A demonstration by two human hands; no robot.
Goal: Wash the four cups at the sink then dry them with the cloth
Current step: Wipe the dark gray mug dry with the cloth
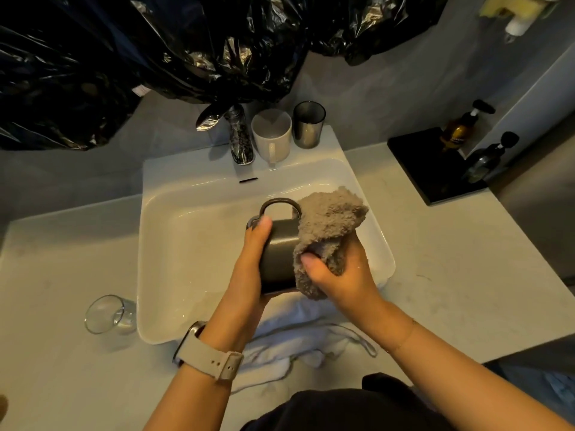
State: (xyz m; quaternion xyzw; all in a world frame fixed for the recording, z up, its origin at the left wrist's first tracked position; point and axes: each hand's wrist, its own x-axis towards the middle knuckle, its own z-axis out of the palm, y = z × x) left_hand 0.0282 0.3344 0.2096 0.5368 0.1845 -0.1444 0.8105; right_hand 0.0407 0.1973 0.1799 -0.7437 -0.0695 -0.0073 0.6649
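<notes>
Both my forearms bare, no sleeves. Pale grey-strapped watch (pixel 208 356) on my left wrist, near the sink (pixel 193 244) rim. Dark top (pixel 342 412).

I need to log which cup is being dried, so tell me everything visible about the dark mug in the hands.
The dark mug looks matte grey-brown, probably ceramic, with one loop handle pointing away from the person. It is held on its side above the sink. The left hand grips its body, thumb near the handle end. The right hand presses a fluffy grey cloth against its right side.
</notes>
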